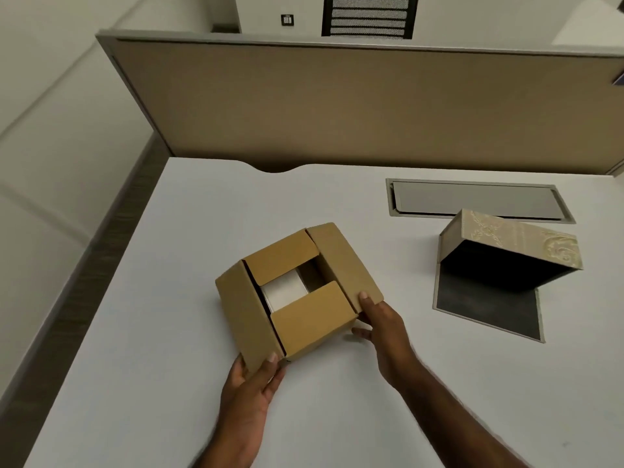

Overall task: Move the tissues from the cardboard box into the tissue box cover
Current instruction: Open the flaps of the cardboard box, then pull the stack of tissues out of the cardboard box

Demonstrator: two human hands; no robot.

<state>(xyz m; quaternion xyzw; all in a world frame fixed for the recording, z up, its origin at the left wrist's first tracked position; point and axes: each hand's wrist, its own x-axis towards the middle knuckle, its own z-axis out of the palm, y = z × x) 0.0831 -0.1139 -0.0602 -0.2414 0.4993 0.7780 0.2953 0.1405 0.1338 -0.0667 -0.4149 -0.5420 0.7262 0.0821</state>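
A brown cardboard box [309, 319] sits on the white desk [169, 332], its top flaps partly open. A white stack of tissues [283, 292] shows through the gap between the flaps. My left hand [251, 383] holds the box's near left corner, thumb on the left flap. My right hand [381, 325] grips the near right corner, fingers on the right flap's edge. The beige patterned tissue box cover [520, 241] stands to the right, tipped up on its hinged base with its dark inside facing me.
A grey cable hatch [472, 197] is set into the desk behind the cover. A tan partition wall [337, 103] runs along the desk's far edge. The desk's left edge drops to the floor.
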